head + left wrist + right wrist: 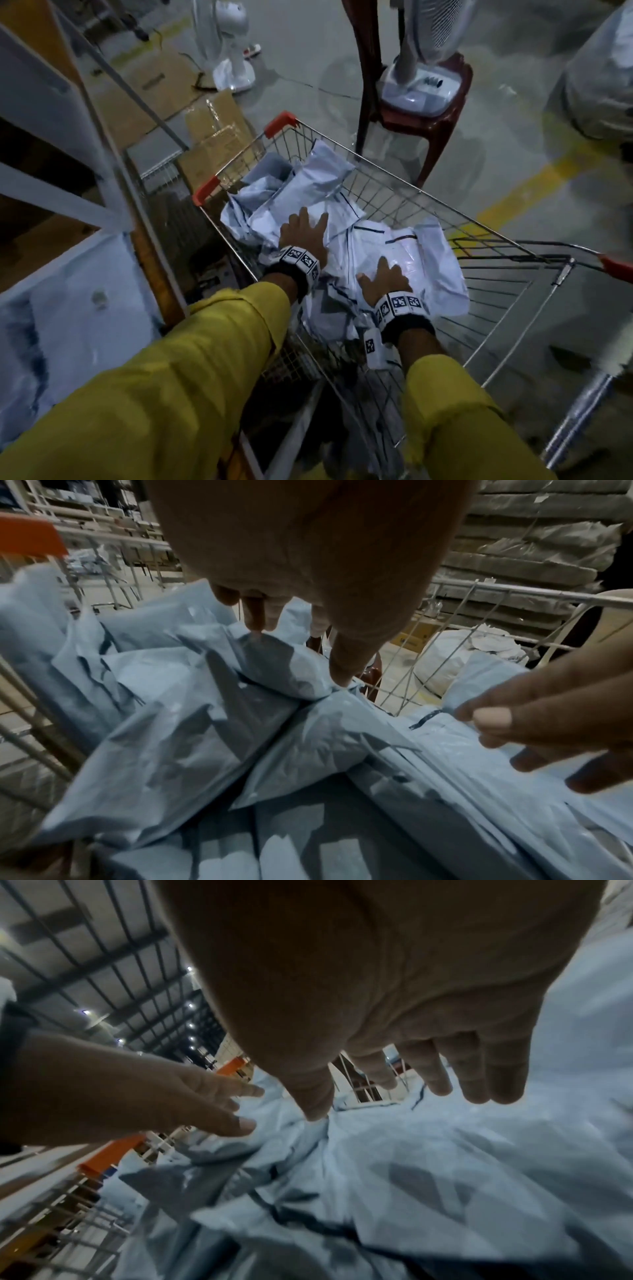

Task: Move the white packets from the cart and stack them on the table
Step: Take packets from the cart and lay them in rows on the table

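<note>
A wire cart with orange corner guards holds a loose pile of several white packets. My left hand is spread flat over the pile's middle. In the left wrist view the left hand has straight fingers whose tips meet a puffed packet. My right hand lies open over a flat packet nearer to me. In the right wrist view the right hand hovers, fingers extended, just above the packets. Neither hand holds anything. The pale table top sits left of the cart.
A metal shelving rack rises above the table on the left. Cardboard boxes lie beyond the cart's far corner. A dark red chair bearing a white fan stands behind the cart. A large wrapped bundle is at the upper right.
</note>
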